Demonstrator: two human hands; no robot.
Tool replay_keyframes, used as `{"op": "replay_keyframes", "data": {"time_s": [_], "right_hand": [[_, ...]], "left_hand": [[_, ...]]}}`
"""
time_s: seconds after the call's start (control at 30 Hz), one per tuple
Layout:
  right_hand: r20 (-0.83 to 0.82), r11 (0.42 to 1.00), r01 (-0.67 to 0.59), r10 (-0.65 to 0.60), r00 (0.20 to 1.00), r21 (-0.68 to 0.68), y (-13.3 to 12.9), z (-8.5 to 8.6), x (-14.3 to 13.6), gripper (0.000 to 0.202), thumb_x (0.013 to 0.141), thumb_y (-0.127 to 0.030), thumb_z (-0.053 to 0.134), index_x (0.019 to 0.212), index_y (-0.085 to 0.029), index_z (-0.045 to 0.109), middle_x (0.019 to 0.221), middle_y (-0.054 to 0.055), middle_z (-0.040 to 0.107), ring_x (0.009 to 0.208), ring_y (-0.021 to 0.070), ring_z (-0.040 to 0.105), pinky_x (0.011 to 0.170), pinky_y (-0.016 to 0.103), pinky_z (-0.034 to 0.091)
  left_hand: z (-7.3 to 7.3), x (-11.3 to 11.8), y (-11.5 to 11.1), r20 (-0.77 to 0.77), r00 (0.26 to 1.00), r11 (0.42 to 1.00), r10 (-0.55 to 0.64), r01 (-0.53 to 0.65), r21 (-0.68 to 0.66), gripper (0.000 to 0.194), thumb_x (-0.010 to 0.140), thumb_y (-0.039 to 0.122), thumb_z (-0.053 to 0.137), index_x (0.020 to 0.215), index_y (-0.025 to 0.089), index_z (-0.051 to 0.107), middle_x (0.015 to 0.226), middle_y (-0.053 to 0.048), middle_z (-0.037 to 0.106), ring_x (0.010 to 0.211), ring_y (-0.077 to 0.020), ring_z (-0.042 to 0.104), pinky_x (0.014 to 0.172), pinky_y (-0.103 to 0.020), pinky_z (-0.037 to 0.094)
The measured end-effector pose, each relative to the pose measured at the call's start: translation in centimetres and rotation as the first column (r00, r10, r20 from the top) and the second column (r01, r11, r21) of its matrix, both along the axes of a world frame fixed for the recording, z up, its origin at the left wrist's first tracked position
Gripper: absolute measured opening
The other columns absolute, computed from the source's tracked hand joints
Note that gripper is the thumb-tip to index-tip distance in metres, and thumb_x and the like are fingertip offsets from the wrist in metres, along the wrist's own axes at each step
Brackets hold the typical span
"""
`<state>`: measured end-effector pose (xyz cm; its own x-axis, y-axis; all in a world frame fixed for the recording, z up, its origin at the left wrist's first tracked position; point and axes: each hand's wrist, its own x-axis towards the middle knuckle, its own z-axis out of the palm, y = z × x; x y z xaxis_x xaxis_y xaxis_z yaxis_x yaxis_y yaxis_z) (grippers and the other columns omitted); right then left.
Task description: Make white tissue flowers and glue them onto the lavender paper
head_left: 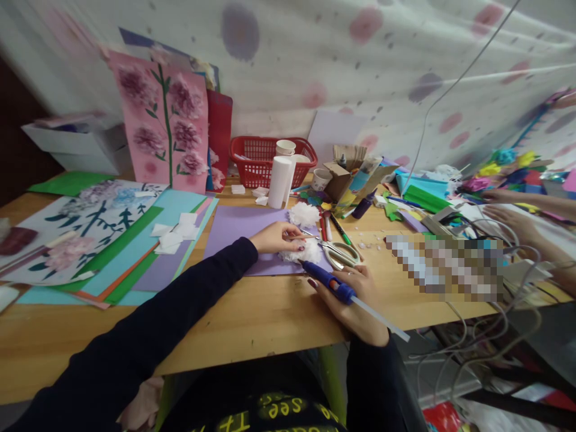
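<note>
My right hand [355, 300] is wrapped round a blue glue gun [328, 282], a clear glue stick jutting from its back end. Its nozzle points at a white ruffled paper flower [303, 253] on a purple sheet of paper [243, 231]. Over that flower my left hand [279, 237] is closed in a pinch on a thin, pale stick-like piece, too small to name surely. Another white paper flower [303, 214] lies just behind. Scissors [341, 255] with pale handles rest at the sheet's right edge, beside the glue gun.
Coloured sheets [148, 258] with white paper squares lie left, below a propped pink flower picture [164, 120]. A red basket [252, 162], white roll [279, 183] and cardboard box [342, 180] stand behind. At right are another person's hands [513, 216] and loose cables [535, 258].
</note>
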<state>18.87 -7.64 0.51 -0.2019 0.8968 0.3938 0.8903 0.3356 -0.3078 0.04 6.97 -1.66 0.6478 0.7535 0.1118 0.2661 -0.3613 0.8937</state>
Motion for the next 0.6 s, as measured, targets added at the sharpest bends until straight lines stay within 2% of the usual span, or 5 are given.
{"op": "replay_keyframes", "data": {"time_s": [0.2, 0.37, 0.6], "right_hand": [[-0.002, 0.999, -0.011, 0.011, 1.000, 0.030, 0.16, 0.15, -0.49, 0.045, 0.084, -0.052, 0.057, 0.052, -0.021, 0.052, 0.051, -0.002, 0.054, 0.056, 0.0141, 0.050, 0.069, 0.032, 0.031], [-0.008, 0.998, -0.029, 0.029, 1.000, 0.053, 0.29, -0.07, -0.65, 0.047, 0.085, -0.049, 0.057, 0.049, -0.020, 0.047, 0.045, -0.004, 0.050, 0.046, 0.0108, 0.042, 0.064, 0.032, 0.029], [-0.009, 1.000, -0.013, 0.013, 1.000, -0.004, 0.18, -0.12, -0.08, 0.046, 0.085, -0.051, 0.056, 0.051, -0.020, 0.049, 0.047, -0.004, 0.052, 0.049, 0.0116, 0.044, 0.068, 0.033, 0.031]], "left_hand": [[-0.17, 0.13, 0.05, 0.014, 1.000, 1.000, 0.006, -0.006, 0.001, 0.032, 0.066, 0.029, 0.073, 0.091, 0.011, 0.070, 0.084, -0.005, 0.067, 0.075, -0.0152, 0.057, 0.072, -0.027, 0.043], [-0.11, 0.05, 0.06, -0.007, 1.000, 1.000, 0.011, -0.011, 0.004, 0.033, 0.066, 0.030, 0.073, 0.093, 0.012, 0.070, 0.084, -0.004, 0.068, 0.073, -0.0147, 0.056, 0.068, -0.026, 0.043], [-0.24, 0.00, 0.15, -0.012, 1.000, 1.000, 0.006, -0.006, 0.009, 0.032, 0.067, 0.029, 0.072, 0.093, 0.011, 0.070, 0.085, -0.005, 0.068, 0.073, -0.0142, 0.056, 0.069, -0.025, 0.042]]}}
